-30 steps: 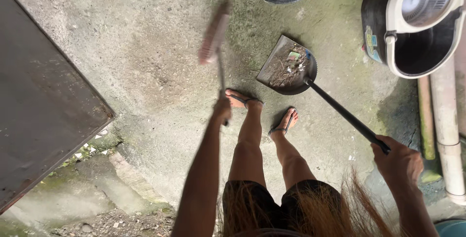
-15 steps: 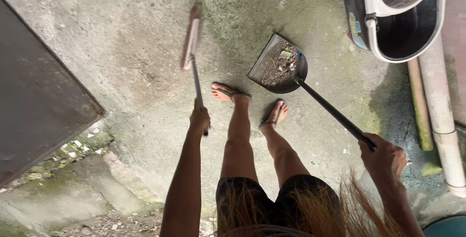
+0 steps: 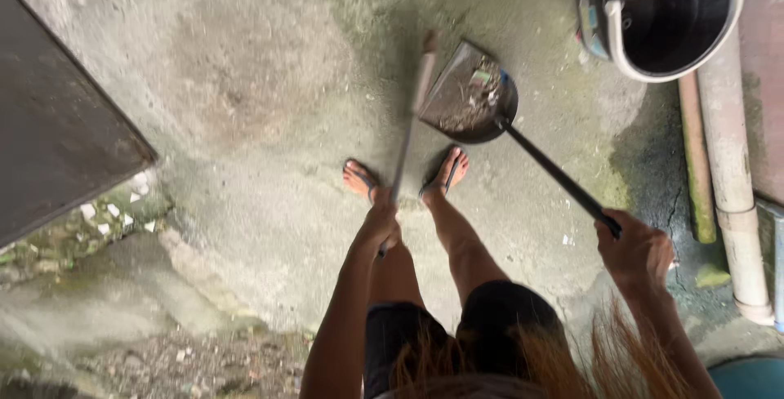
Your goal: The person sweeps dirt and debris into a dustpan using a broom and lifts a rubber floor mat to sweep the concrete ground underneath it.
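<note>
- Head view, left hand (image 3: 380, 226): fingers wrapped closed around the thin handle of a broom (image 3: 408, 133). The handle runs up and away from the hand, between the person's two feet. The broom head is blurred and lies at the open mouth of the dustpan.
- Head view, right hand (image 3: 635, 248): fingers curled shut around the end of the long dark handle of a dustpan (image 3: 468, 95). The handle slants from the hand up and to the left to the pan.
- Dustpan: dark, resting on the concrete floor (image 3: 245, 80) just ahead of the right foot (image 3: 447, 172). Bits of dirt and litter lie inside it.
- Feet: both in sandals, standing on the floor. The left foot (image 3: 360, 179) sits just left of the broom handle.
- Surroundings: a white and dark mop bucket (image 3: 661, 11) stands at the upper right, well apart from the dustpan. Pale pipes (image 3: 729, 170) run along the floor below the bucket. A dark flat panel (image 3: 57, 121) lies at the left, with rubble and small white fragments by its lower edge.
</note>
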